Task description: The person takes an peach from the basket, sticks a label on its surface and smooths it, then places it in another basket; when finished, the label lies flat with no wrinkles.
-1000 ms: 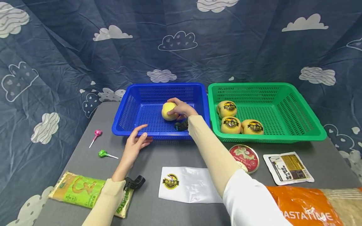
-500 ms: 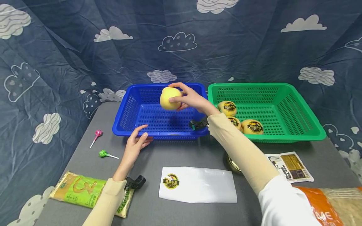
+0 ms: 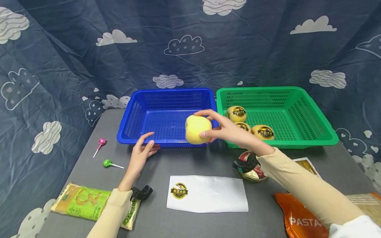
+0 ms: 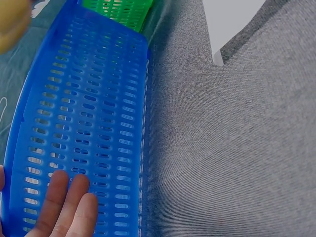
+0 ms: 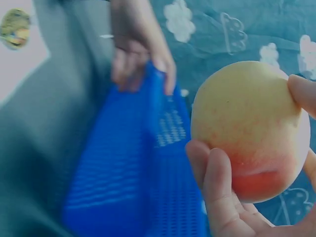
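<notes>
My right hand (image 3: 227, 130) holds a yellow peach (image 3: 196, 129) in its fingertips, over the front right part of the blue basket (image 3: 172, 142). In the right wrist view the peach (image 5: 247, 123) shows a red blush on its lower side, thumb and fingers around it. At the basket's front left, my left hand (image 3: 143, 153) grips the rim. Several of its fingers (image 4: 64, 207) lie along the outer wall in the left wrist view. To the right stands a green basket (image 3: 300, 143) with three labelled peaches (image 3: 262, 132) at its left end.
A white sheet (image 3: 211, 195) with a round label lies at the front middle. Pink (image 3: 102, 141) and green (image 3: 107, 163) lollipops and a green bag (image 3: 86, 200) are at left. A round red tin (image 3: 257, 175) and orange pasta bag (image 3: 299, 216) are partly behind the right arm.
My right hand has lifted the peach from inside the blue basket, then brought it right and towards me. My left hand has stayed at the rim.
</notes>
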The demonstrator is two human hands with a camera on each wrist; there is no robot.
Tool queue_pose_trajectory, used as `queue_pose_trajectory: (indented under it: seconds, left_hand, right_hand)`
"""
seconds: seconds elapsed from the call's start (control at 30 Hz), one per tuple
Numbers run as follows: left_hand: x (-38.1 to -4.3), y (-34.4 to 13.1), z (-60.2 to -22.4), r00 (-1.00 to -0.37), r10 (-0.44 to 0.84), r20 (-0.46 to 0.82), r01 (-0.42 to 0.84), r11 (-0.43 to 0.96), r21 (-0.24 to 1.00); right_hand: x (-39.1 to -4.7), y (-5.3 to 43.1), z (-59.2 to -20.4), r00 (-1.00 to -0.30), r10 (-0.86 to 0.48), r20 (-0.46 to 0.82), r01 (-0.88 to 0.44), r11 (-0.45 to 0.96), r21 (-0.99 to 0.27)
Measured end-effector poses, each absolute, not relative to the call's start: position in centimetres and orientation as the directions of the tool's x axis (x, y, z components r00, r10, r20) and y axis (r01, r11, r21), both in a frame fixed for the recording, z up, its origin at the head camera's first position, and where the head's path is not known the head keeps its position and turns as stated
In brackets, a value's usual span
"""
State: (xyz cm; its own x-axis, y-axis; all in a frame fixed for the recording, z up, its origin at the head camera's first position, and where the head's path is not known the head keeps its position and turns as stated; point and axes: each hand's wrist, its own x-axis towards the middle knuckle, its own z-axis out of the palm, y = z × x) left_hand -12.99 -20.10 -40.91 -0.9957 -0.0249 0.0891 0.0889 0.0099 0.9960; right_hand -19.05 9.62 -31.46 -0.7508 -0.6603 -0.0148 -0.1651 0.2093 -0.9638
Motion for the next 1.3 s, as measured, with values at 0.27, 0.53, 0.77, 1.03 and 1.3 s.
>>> queue_pose_trajectory:
  seconds: [0.27,0.53,0.77,1.03,1.3]
  left_hand:
    - [-12.7,-19.9,-40.3,-0.996,-0.022,0.087,0.087,0.011,0.996]
    - [-13.3,-20.5,-42.1,-0.994,-0.030,0.101,0.101,0.020,0.995]
    - [-12.7,-19.9,-40.7,-0.996,-0.030,0.084,0.084,-0.001,0.996]
    - [-12.6,-19.6,-40.4,-0.998,-0.027,0.058,0.058,0.016,0.998]
    - [-11.4,-19.3,-41.0,-0.964,0.215,0.156,0.176,0.081,0.981]
  right_hand:
    - [-14.7,12.2,-35.7,-0.729,-0.682,-0.060,-0.121,0.215,-0.969]
    - [-13.4,12.7,-39.4,-0.767,-0.639,-0.063,-0.213,0.346,-0.914]
    - [-13.8,12.6,-41.8,-0.810,-0.586,-0.027,-0.280,0.427,-0.860]
    - [-12.7,12.7,-41.0,-0.805,-0.594,-0.005,-0.323,0.444,-0.836]
    - [-11.6,14.0,-40.2,-0.831,-0.555,0.028,-0.333,0.458,-0.824]
